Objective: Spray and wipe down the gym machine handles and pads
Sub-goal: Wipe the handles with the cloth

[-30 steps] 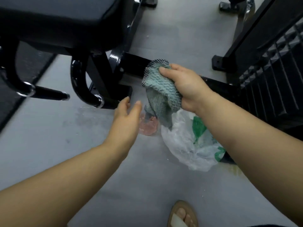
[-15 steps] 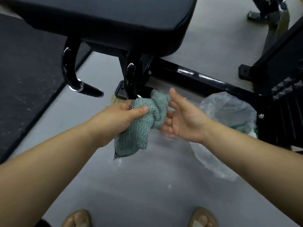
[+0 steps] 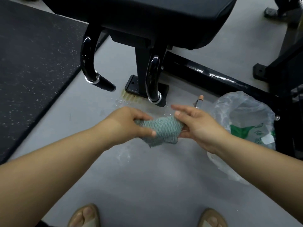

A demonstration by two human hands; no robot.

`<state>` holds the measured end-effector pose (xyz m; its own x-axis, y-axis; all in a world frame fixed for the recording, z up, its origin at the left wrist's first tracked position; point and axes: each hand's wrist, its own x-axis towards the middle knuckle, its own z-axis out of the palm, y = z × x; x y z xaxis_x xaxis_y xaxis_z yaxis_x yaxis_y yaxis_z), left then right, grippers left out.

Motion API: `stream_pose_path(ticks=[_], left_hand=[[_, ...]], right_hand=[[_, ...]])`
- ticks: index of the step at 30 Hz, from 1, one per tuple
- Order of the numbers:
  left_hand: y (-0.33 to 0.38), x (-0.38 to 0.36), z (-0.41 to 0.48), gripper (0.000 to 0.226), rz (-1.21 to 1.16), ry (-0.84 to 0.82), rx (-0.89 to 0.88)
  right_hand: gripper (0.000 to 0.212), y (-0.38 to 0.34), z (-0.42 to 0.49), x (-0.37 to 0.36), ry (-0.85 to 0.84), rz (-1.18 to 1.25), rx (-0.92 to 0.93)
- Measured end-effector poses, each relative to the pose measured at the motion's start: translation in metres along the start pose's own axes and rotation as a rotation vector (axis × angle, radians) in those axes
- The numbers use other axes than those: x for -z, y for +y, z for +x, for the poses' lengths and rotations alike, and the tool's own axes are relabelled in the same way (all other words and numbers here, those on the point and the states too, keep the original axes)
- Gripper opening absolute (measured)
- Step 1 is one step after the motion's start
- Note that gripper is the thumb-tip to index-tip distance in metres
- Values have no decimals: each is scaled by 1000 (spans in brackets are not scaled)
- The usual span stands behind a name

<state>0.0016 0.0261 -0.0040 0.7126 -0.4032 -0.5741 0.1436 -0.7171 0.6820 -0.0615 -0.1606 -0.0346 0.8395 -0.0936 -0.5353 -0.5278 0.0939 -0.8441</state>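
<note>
Green cloth (image 3: pixel 162 130) bunched up, off the grey floor (image 3: pixel 147 177), middle of the scene, between both hands. Left grip (image 3: pixel 131 123) clenched round the cloth's left end, fingers on the far side, thumb on the near side. Right grip (image 3: pixel 196 126) grasping the right end, thumb on top, fingers underneath, forefinger stretched out.

Far side: black pad (image 3: pixel 147 17) across the top, on a black post bolted to a base plate (image 3: pixel 132 86). Two glossy curved tubes down from under the pad, ending in the left handle (image 3: pixel 103 83) and the right handle (image 3: pixel 158 99). Right handle just beyond the cloth, not touching it. Wet drops (image 3: pixel 121 100) on the floor between the handles.

Black bar (image 3: pixel 213 74) from the post off to the right. Clear plastic bag (image 3: pixel 246 118) with green print on the floor at right, its near-left part hidden behind the right wrist. Slim tube (image 3: pixel 200 100) with a peach tip between right handle and bag, lower end behind the right grip. Dark speckled mat (image 3: pixel 32 63) at left. Two sandalled feet (image 3: pixel 85 215) at the near edge.
</note>
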Motion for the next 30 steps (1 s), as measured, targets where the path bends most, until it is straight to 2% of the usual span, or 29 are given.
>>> stream_pose_path(ticks=[2, 4, 6, 8, 11, 14, 16, 18, 20, 22, 23, 24, 25, 26, 27, 29, 30], left_hand=[[5, -1, -1, 23, 298, 58, -15], [8, -5, -1, 16, 380, 125, -53], [10, -10, 1, 16, 368, 160, -98], [7, -13, 4, 18, 347, 182, -118], [4, -9, 9, 39, 318, 170, -72], [10, -5, 13, 48, 53, 185, -28], [18, -5, 15, 48, -121, 165, -35], [24, -5, 18, 49, -176, 121, -69], [26, -1, 20, 50, -170, 77, -80], [27, 6, 21, 46, -148, 28, -79], [28, 9, 21, 45, -130, 8, -79], [28, 10, 22, 45, -108, 6, -77], [28, 9, 22, 47, -83, 16, -76], [28, 9, 22, 49, -54, 32, -83], [27, 9, 22, 51, -35, 43, -90], [26, 8, 23, 46, -75, 44, -87], [25, 8, 22, 41, -114, 35, -85]], right_hand=[[41, -1, -3, 3, -114, -196, -34], [36, -3, -6, 3, -155, -505, -20], [21, -4, -2, 5, -69, -731, 53], [23, -3, 4, 13, 40, -760, 143], [19, -14, 4, 24, 218, -638, 213], [16, -28, 9, 34, 423, -482, 233], [12, -39, 20, 29, 475, -373, 304], [11, -48, 33, 13, 459, -266, 374], [13, -46, 45, -9, 351, -132, 344], [32, -36, 55, -30, 257, -14, 255], [39, -29, 58, -37, 264, -7, 269], [38, -24, 61, -43, 278, 0, 302], [27, -20, 62, -46, 274, 5, 357], [12, -18, 64, -49, 236, 43, 398], [9, -16, 65, -52, 182, 85, 415], [18, -12, 70, -55, 135, 116, 434], [21, -8, 74, -56, 165, 112, 446]])
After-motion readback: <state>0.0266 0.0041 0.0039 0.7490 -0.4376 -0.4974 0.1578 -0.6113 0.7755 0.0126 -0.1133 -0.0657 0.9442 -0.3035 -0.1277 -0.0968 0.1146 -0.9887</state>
